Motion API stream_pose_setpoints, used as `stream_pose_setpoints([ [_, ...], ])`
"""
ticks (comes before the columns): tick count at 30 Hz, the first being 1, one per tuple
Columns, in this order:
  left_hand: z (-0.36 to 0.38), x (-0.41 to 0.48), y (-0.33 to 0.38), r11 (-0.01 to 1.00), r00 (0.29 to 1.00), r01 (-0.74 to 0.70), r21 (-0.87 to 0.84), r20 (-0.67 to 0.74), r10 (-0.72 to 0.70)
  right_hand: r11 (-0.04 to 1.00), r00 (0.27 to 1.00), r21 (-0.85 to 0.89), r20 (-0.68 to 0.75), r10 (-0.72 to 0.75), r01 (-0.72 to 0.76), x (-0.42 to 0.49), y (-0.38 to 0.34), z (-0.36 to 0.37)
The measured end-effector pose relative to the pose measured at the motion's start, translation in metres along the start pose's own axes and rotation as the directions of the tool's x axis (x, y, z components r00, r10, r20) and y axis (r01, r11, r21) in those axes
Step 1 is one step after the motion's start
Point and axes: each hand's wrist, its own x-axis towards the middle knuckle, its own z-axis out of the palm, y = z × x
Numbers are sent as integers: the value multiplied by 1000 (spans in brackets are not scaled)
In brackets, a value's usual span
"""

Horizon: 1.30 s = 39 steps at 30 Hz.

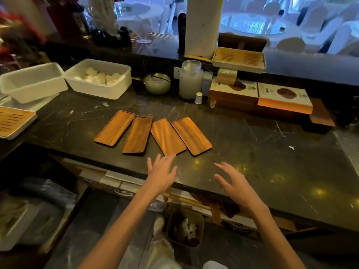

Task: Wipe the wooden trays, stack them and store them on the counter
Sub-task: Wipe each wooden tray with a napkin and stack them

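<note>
While four trays (153,133) lie side by side on the worktop (262,152), your left hand (161,174) and right hand (236,183) hover near them, each grip spread and empty.

No lettering can be read anywhere. The two flat boxes (260,94) lying on the table (252,152) far beyond the right hand (236,183) each carry a brown round picture and a few small dark marks that may be print or a logo, but they are too small and blurred to make out. The wooden trays (153,133) just ahead of the left hand (161,174) and the white tubs (64,80) far off to its left show no writing.
</note>
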Motion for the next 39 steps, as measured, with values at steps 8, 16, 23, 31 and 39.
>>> stream_pose_setpoints([
  [8, -32, 111, -31, 998, 989, -61, -18, 135, 63, 981, 981, -8, 33, 194, -194, 87, -16, 7],
  [16, -52, 231, -48, 979, 974, -187, -84, 117, 196, 901, 902, 52, 13, 431, -431, 152, -52, 32],
  [23, -38, 310, -56, 979, 952, -202, 42, 244, 186, 806, 823, 189, 19, 567, -560, 171, -49, 50],
  [31, -21, 366, -55, 999, 924, -30, 32, 382, 16, 652, 662, 250, -56, 748, -716, 202, -28, 73],
  [39, 5, 383, -40, 985, 913, 170, -6, 377, -155, 350, 633, 760, 103, 767, -548, 218, -1, 77],
])
